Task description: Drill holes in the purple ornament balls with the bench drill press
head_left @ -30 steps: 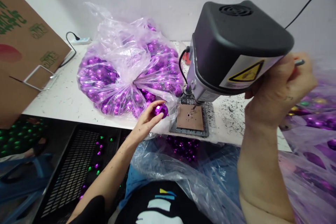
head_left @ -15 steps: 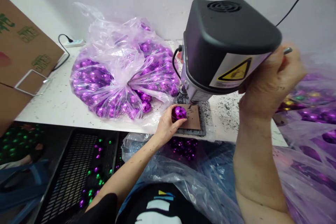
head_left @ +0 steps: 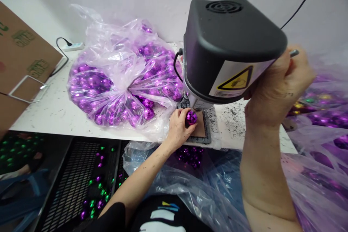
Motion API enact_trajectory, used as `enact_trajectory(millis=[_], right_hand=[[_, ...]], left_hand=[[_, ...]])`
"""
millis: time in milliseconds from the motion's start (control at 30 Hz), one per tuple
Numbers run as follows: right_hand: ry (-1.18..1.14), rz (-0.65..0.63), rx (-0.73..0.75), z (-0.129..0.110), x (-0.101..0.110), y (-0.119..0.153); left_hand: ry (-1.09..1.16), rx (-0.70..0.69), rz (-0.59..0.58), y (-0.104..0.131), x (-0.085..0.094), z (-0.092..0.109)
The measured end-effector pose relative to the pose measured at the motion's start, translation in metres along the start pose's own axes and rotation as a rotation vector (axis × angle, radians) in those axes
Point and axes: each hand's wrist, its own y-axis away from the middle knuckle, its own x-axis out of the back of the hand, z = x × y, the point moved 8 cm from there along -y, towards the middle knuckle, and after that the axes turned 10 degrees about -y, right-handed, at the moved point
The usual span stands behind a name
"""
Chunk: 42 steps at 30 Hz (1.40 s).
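Observation:
My left hand [head_left: 179, 127] has its thumb and fingers closed round a shiny purple faceted ball [head_left: 191, 117]. The ball rests over a brown board [head_left: 200, 127] on the dark base of a black bench drill press [head_left: 231, 43], just below its chuck [head_left: 198, 108]. Whether the drill bit touches the ball is hidden from me. At the machine's right side, my right hand [head_left: 284, 83] is wrapped round a lever [head_left: 294, 53], whose metal tip sticks out above the fingers.
A large clear bag [head_left: 119, 83] of purple balls stands left of the machine. Dark shavings litter the white table [head_left: 233, 123]. A cardboard box [head_left: 27, 50] is at far left, a black crate [head_left: 73, 177] below. More bagged balls [head_left: 326, 119] lie at right.
My left hand has brought the purple ball rightward, from the board's left part to under the chuck. The right hand keeps its grip on the lever. The camera view has shifted slightly.

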Motion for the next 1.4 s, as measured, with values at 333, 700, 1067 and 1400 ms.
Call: enact_trajectory(millis=[333,700,1067,1400], right_hand=[[0.01,-0.029,0.001,-0.006,-0.003,0.001],[-0.024,-0.037,0.049,-0.014,0.003,0.013],[0.047,-0.063,0.129,-0.012,0.034,0.086],[0.063,0.003,0.093,-0.013,0.027,0.084]], left_hand=[[0.058,-0.071,-0.02,0.008,-0.009,0.001],[-0.08,-0.091,-0.05,0.008,-0.013,0.006],[-0.072,-0.081,-0.077,0.007,-0.012,0.007],[-0.07,-0.086,-0.077,0.009,-0.015,0.006]])
